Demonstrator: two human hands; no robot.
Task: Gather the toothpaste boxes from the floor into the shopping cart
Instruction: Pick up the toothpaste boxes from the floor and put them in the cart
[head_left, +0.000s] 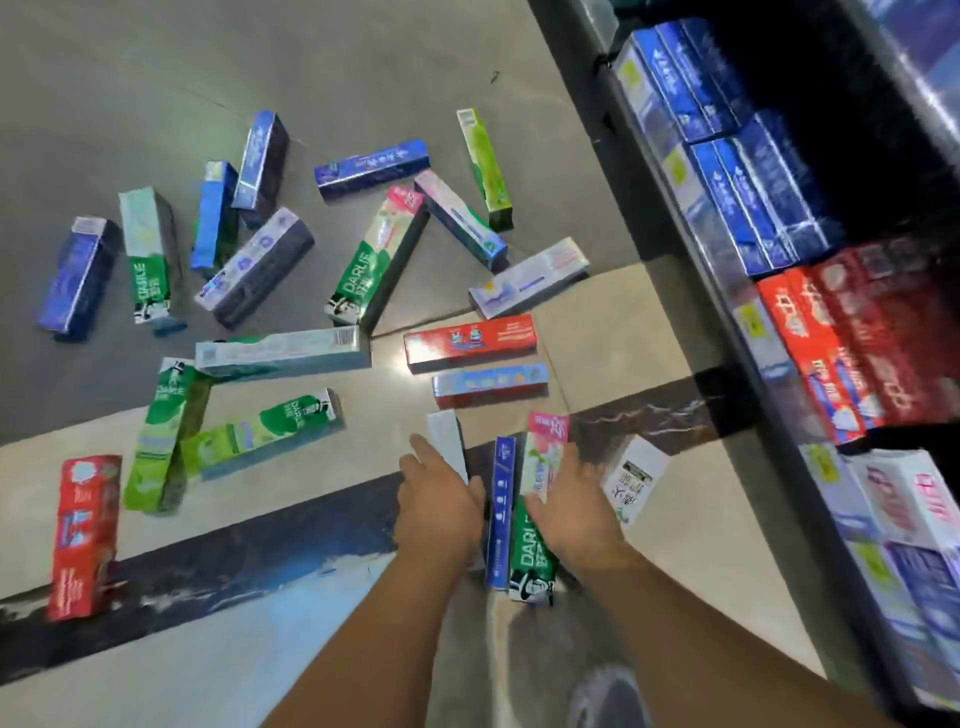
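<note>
Toothpaste boxes (280, 353): about twenty of them lie flat on the floor (363, 62), pointing every way, fanned out ahead of me and to my left; none is in the cart, which I cannot see from here.
Nearest cluster: a blue box (500, 512) and a green-and-pink Darlie box (537, 512) lie side by side between my hands, with a pale box (448, 441) by my left fingers and a white box (635, 480) just beyond my right hand.
Left hand (439, 506): fingers spread wide, palm down, pressed to the outer side of the cluster; it grips nothing yet.
Right hand (569, 512): also spread flat, resting on the Darlie box, nothing closed in it.
Why placed so: I judge I am squeezing the boxes together from both sides, so several come up in one lift.
Edges: the shelf (691, 291) base runs close on my right, with stocked boxes above it, so little room on that side.
Open room: bare floor toward me and to the left of my forearms; the lift is freest straight up and back.
Risk: the white box may be left behind.
</note>
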